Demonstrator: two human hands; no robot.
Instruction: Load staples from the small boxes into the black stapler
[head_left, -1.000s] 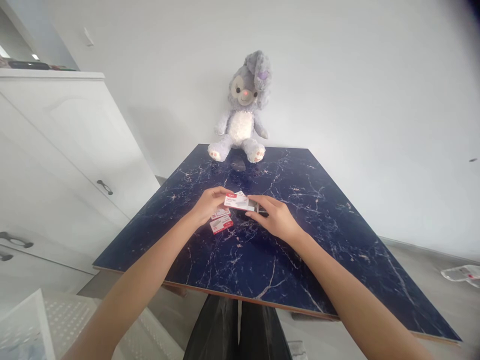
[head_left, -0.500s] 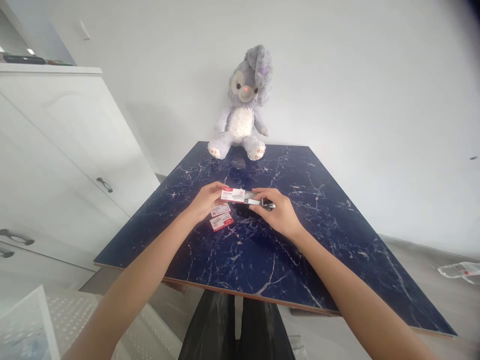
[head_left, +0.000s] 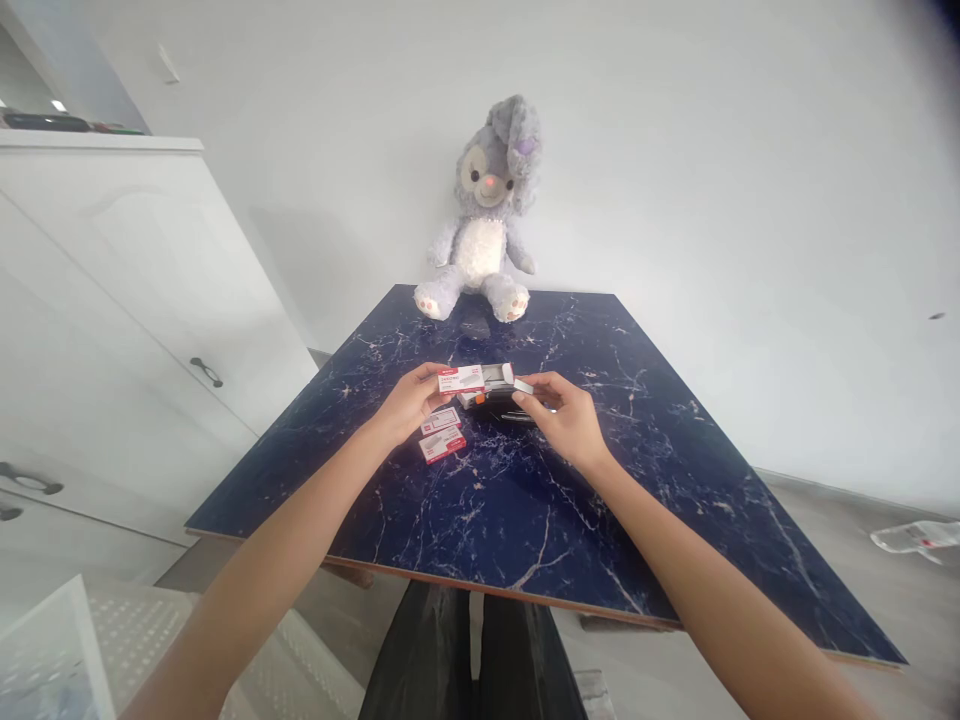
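Observation:
My left hand (head_left: pixel 409 402) is closed on a small red and white staple box (head_left: pixel 462 379), held just above the dark blue marble table (head_left: pixel 525 500). The box's inner tray is slid out to the right. My right hand (head_left: pixel 568 418) pinches the tray's end (head_left: pixel 520 386), with a thin metal piece under its fingers. A dark stapler (head_left: pixel 501 405) lies on the table under both hands. Two more red and white staple boxes (head_left: pixel 441 434) lie flat below my left hand.
A grey plush rabbit (head_left: pixel 484 215) sits at the table's far edge against the white wall. A white cabinet (head_left: pixel 112 300) stands to the left. A white perforated bin (head_left: pixel 52 650) is at the lower left, and a clear wrapper (head_left: pixel 915 538) lies on the floor at right.
The staple box's tray has slid out to the right between my hands. My right hand moved from the table up to the tray's end.

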